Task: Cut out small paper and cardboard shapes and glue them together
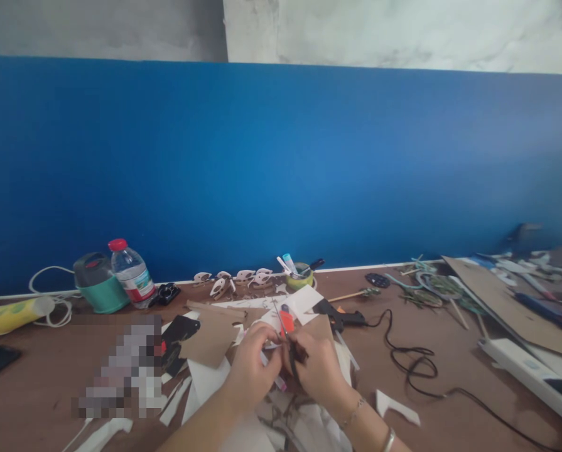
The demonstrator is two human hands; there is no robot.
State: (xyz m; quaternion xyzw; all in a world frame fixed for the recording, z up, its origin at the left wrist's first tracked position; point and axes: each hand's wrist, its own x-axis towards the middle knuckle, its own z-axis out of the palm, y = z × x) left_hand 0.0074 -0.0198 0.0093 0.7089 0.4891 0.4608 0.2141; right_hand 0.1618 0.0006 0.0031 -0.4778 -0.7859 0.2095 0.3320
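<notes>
My right hand (316, 361) is closed round the dark handles of a pair of scissors (292, 361), whose thin blades point up and away from me. Close beside it, my left hand (256, 358) is closed, thumb and fingers pinched near the blades. What it pinches is small and partly hidden; a bit of white shows by the fingers. Just beyond the hands lies an orange-red object (287, 321). Below them are heaped white paper scraps (309, 427), and a pen-like stick with a pink end (281, 383) shows between the wrists.
A black glue gun (340, 316) trails its cord (422, 364) to the right. Behind stand a yellow-green pot (299, 281) with pens and several white cut-out shapes (245, 276). A bottle (132, 276) is at left, a white power strip (530, 376) at right. A blue panel (281, 163) closes the back.
</notes>
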